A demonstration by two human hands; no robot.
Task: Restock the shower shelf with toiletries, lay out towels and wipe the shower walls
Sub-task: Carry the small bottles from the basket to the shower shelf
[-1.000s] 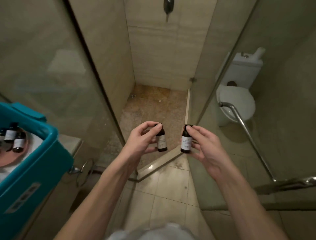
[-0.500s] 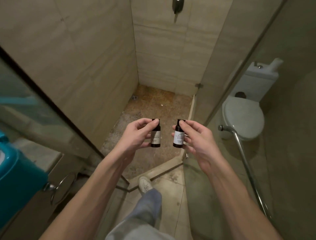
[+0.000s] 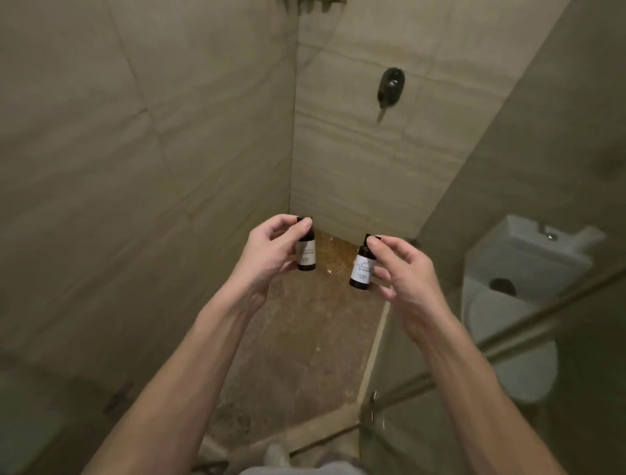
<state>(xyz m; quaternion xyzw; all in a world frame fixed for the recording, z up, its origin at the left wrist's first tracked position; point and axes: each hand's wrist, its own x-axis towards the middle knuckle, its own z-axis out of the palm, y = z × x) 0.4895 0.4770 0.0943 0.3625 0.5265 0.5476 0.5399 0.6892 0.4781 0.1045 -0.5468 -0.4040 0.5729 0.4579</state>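
Restocking step in hand: left hand (image 3: 271, 251) pinches a small dark brown bottle with a white label (image 3: 306, 250) by cap and base, right hand (image 3: 403, 274) grips a second small dark labelled bottle (image 3: 361, 269) the same way — both upright, held apart from each other over the speckled brown shower floor (image 3: 305, 339), between the beige tiled wall (image 3: 135, 152) and the glass partition (image 3: 508, 237). A metal edge at the top of the corner (image 3: 318, 2) may be the shelf — too cropped to tell. Next move likely calls for raising both bottles and standing them upright without a slip; towels and wall wiping seem not yet begun.
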